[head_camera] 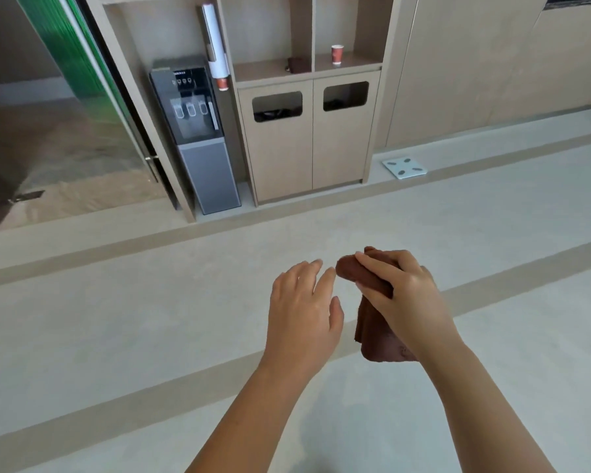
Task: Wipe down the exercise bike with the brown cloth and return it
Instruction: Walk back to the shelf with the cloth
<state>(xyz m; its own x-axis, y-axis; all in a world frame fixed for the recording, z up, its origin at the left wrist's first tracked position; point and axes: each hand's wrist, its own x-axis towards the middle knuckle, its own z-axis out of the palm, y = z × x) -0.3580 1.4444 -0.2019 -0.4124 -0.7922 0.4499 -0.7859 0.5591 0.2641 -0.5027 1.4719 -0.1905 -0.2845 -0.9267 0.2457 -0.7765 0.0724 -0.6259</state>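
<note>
A wide floor (151, 336) runs to a wall unit (307, 138) with a shelf (270, 71) above two doors; a cooler (198, 131) stands at its left end. No bike is in view. The right hand (403, 288) is clamped on the cloth (379, 346), which hangs lengthwise downward. The left hand (304, 308) is spread and empty, just beside it. A dark item (299, 64) on the shelf is too small to identify.
</note>
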